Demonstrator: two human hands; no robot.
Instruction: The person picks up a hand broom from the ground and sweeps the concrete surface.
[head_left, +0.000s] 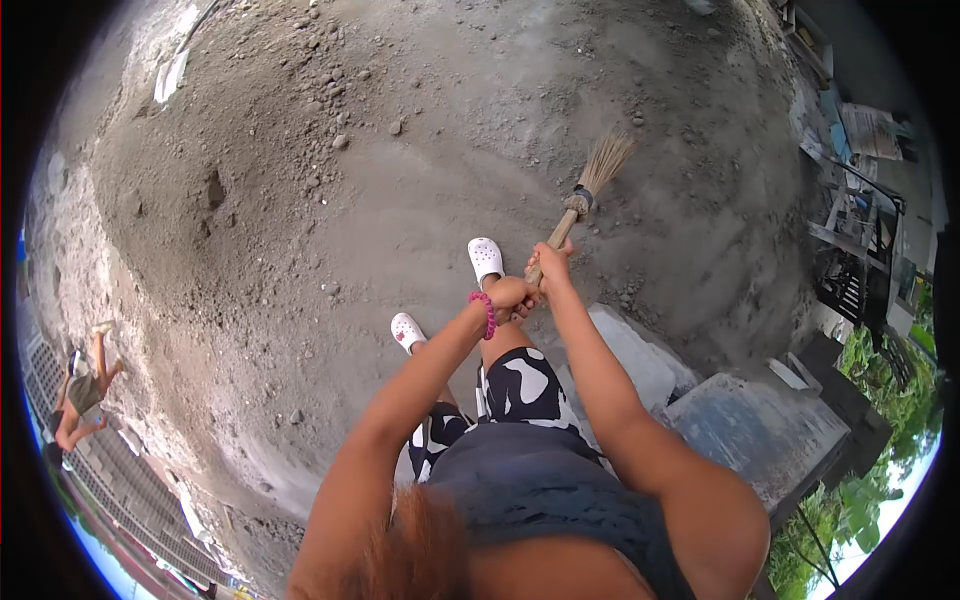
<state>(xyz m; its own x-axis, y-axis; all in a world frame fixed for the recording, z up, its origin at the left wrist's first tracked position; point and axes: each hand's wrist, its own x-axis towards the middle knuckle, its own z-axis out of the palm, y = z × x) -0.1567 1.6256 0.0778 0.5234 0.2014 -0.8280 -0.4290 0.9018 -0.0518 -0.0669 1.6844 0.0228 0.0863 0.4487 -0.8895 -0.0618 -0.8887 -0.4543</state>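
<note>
A stick broom slants up and to the right in front of my body, its fanned bristles low over the dirt ground. My right hand is wrapped round the handle below the dark binding. Just under it, my left hand grips the lower end of the handle, with a pink beaded bracelet on that wrist. The handle's end is hidden behind the left hand. White perforated clogs are on my feet, close to the hands in this view.
Loose stones and a soil mound lie to the left. On the right are concrete blocks, a black metal frame and green plants. Another person is at the far left, by a grid-patterned wall.
</note>
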